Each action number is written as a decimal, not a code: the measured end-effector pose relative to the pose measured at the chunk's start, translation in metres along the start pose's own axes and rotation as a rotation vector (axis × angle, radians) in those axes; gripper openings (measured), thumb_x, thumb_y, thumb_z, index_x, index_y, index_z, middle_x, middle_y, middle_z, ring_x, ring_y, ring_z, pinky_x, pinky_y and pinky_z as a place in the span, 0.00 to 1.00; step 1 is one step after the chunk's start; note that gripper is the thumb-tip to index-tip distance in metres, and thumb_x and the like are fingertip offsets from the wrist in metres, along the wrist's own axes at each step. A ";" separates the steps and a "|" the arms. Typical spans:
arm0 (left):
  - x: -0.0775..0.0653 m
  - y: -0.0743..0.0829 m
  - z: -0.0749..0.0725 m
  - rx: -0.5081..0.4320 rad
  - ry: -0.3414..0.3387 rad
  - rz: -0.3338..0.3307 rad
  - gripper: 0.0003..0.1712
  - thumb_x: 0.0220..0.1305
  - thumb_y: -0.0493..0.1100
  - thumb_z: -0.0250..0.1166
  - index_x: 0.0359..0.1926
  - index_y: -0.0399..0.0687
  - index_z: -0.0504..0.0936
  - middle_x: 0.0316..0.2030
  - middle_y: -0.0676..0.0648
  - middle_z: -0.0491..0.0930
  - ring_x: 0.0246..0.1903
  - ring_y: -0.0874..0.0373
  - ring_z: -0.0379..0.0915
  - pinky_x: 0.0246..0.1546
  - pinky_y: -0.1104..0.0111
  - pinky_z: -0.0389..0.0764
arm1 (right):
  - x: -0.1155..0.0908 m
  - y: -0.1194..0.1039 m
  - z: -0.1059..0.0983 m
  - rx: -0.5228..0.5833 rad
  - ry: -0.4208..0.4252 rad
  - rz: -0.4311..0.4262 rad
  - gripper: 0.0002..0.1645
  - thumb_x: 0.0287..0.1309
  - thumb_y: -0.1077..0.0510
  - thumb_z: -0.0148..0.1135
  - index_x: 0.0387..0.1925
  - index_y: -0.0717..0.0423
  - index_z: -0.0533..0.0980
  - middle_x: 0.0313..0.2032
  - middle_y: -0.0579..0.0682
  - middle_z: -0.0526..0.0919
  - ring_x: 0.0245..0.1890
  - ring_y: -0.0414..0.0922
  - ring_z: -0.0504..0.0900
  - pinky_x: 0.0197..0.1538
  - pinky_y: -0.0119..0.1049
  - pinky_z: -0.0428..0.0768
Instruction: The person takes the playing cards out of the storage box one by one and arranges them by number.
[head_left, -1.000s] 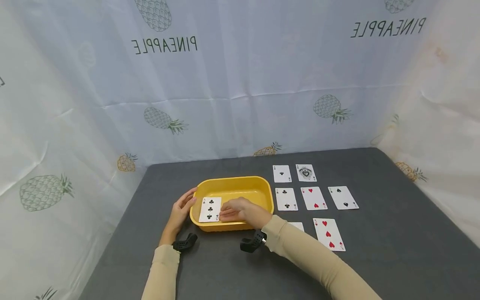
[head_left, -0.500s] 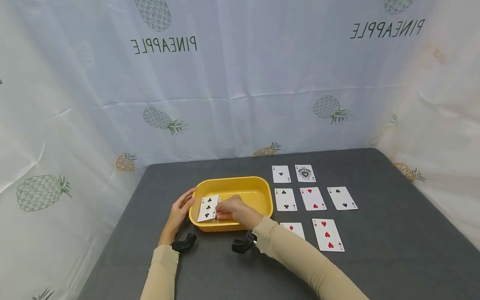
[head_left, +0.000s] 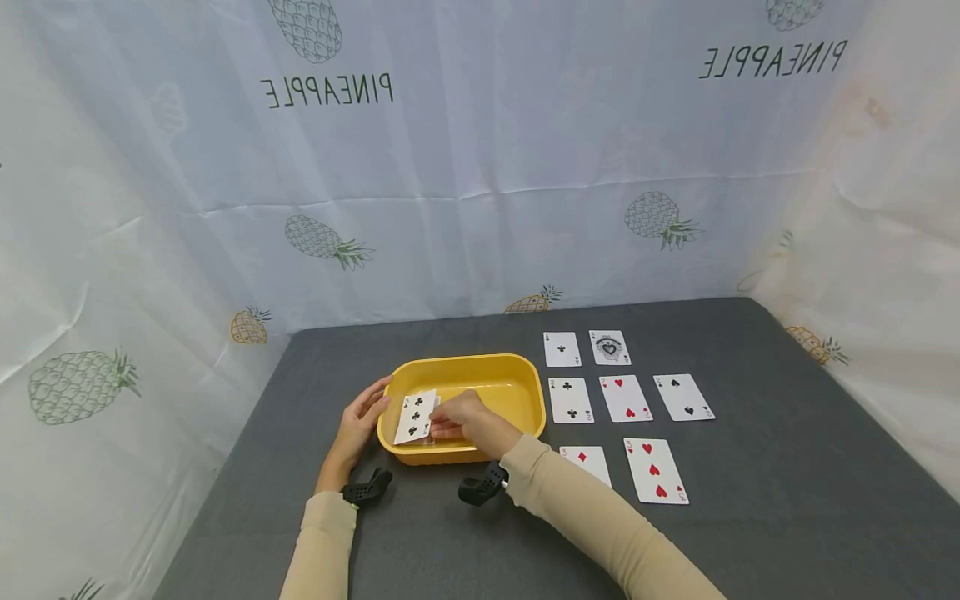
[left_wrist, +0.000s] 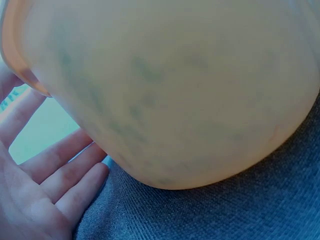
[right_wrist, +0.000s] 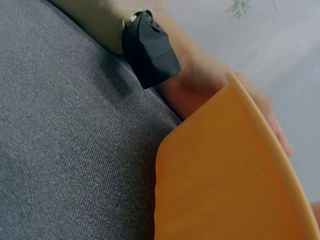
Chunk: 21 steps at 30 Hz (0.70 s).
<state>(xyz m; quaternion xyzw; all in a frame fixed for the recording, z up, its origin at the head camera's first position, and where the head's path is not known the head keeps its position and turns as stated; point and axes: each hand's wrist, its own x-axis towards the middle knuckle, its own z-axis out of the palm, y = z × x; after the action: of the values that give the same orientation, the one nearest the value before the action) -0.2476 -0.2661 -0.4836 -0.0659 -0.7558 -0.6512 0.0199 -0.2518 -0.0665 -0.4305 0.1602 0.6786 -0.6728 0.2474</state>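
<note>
In the head view, a yellow plastic tray (head_left: 517,400) stands on the dark table. My left hand (head_left: 355,432) rests against its left end, touching the rim; in the left wrist view the fingers (left_wrist: 75,172) lie fairly straight along the outer wall. My right hand (head_left: 474,422) reaches into the tray. Its fingertips pinch the right edge of a three of clubs playing card (head_left: 415,416), which is tilted with that edge raised. A white edge of another card shows behind it. The tray wall (right_wrist: 215,170) hides my right fingertips in the right wrist view.
Right of the tray, face-up cards lie in rows: two aces, with the ace of clubs (head_left: 562,349) at left; several more, including the two of hearts (head_left: 626,397), two of spades (head_left: 684,397) and three of hearts (head_left: 656,471). My right sleeve partly covers a diamond card (head_left: 585,461).
My right hand has moved left inside the tray and raised the right edge of the three of clubs. More of the diamond card shows past my sleeve. My left hand has stayed put.
</note>
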 end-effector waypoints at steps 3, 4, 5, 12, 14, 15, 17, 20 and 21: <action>0.000 0.000 0.000 0.004 0.005 0.006 0.27 0.71 0.43 0.55 0.68 0.41 0.66 0.64 0.31 0.69 0.48 0.78 0.73 0.47 0.83 0.76 | -0.002 -0.001 -0.001 0.007 -0.013 0.001 0.08 0.54 0.70 0.64 0.37 0.71 0.80 0.16 0.51 0.78 0.13 0.38 0.78 0.21 0.27 0.79; 0.000 0.000 0.001 0.006 0.008 0.006 0.27 0.71 0.43 0.55 0.68 0.41 0.66 0.64 0.32 0.69 0.48 0.79 0.73 0.47 0.83 0.76 | -0.003 -0.001 -0.002 0.009 -0.018 -0.001 0.08 0.54 0.69 0.64 0.37 0.71 0.80 0.16 0.51 0.78 0.14 0.38 0.78 0.21 0.26 0.79; 0.000 0.001 0.001 0.008 0.012 0.005 0.27 0.71 0.43 0.55 0.68 0.41 0.67 0.63 0.34 0.71 0.48 0.79 0.74 0.47 0.83 0.76 | -0.003 -0.001 -0.003 0.013 -0.025 -0.004 0.08 0.55 0.70 0.64 0.37 0.71 0.80 0.16 0.51 0.78 0.14 0.38 0.78 0.21 0.26 0.79; 0.000 0.001 0.001 0.001 0.023 -0.002 0.27 0.70 0.44 0.57 0.67 0.42 0.68 0.50 0.62 0.78 0.47 0.78 0.75 0.47 0.82 0.76 | -0.013 -0.003 -0.012 0.036 -0.074 -0.044 0.09 0.54 0.70 0.64 0.38 0.71 0.80 0.17 0.50 0.78 0.16 0.39 0.79 0.23 0.26 0.80; 0.000 0.001 0.001 0.005 0.020 -0.006 0.27 0.70 0.44 0.57 0.67 0.42 0.68 0.50 0.62 0.77 0.47 0.79 0.75 0.47 0.82 0.76 | -0.015 -0.004 -0.016 0.037 -0.087 -0.060 0.09 0.54 0.70 0.63 0.38 0.71 0.80 0.17 0.50 0.78 0.17 0.39 0.79 0.23 0.26 0.80; 0.001 0.001 0.001 0.009 0.019 -0.006 0.27 0.70 0.44 0.57 0.67 0.42 0.68 0.51 0.60 0.77 0.47 0.79 0.74 0.47 0.82 0.76 | -0.017 -0.005 -0.018 0.039 -0.091 -0.067 0.09 0.54 0.70 0.63 0.38 0.70 0.80 0.17 0.50 0.78 0.17 0.38 0.79 0.24 0.26 0.81; 0.001 0.001 0.001 0.020 0.015 -0.011 0.27 0.71 0.45 0.56 0.68 0.43 0.67 0.55 0.52 0.77 0.47 0.79 0.74 0.47 0.82 0.76 | -0.019 -0.006 -0.022 0.044 -0.099 -0.074 0.09 0.54 0.70 0.63 0.39 0.70 0.79 0.17 0.49 0.78 0.17 0.38 0.79 0.25 0.27 0.81; 0.001 0.000 0.001 0.022 0.014 -0.007 0.27 0.71 0.44 0.55 0.68 0.41 0.67 0.61 0.39 0.73 0.47 0.79 0.74 0.47 0.82 0.76 | -0.024 -0.006 -0.031 0.059 -0.099 -0.096 0.10 0.54 0.70 0.63 0.40 0.70 0.79 0.18 0.49 0.78 0.17 0.38 0.79 0.26 0.28 0.82; 0.002 0.000 0.000 0.021 0.014 -0.007 0.27 0.71 0.44 0.55 0.68 0.41 0.67 0.62 0.36 0.72 0.47 0.79 0.74 0.46 0.82 0.76 | -0.025 -0.006 -0.034 0.057 -0.101 -0.105 0.10 0.54 0.70 0.63 0.40 0.70 0.79 0.18 0.48 0.79 0.18 0.38 0.79 0.27 0.28 0.83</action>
<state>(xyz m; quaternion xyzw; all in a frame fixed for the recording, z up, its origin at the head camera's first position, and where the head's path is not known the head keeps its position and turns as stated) -0.2491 -0.2658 -0.4832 -0.0588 -0.7628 -0.6435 0.0236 -0.2384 -0.0298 -0.4121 0.0973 0.6533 -0.7111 0.2410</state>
